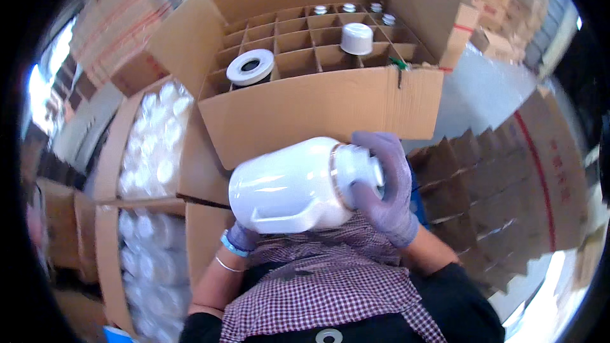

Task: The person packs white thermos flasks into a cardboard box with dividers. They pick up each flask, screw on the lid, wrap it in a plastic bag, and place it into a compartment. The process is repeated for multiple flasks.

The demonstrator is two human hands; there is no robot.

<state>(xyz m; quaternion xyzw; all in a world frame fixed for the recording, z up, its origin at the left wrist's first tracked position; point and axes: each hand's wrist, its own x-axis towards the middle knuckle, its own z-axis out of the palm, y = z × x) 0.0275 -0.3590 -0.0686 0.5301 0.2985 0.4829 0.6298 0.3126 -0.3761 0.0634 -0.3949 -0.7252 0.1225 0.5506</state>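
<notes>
A glossy white vacuum jug with a moulded side handle lies on its side in the air before my apron, its neck to the right. My right hand, in a pale purple-grey glove, is closed round the neck and stopper end, thumb below and fingers over the top. Under the jug's base end, my left hand, gloved too, bears it; its fingers are hidden behind the jug. Just beyond stands an open carton with cardboard dividers. A white cup-shaped cap rests on the dividers.
In the carton's near left is a white ring-topped thing; several small white tops show at its back. Two boxes of plastic-wrapped white parts and clear-wrapped parts stand left. Folded cardboard dividers lie right.
</notes>
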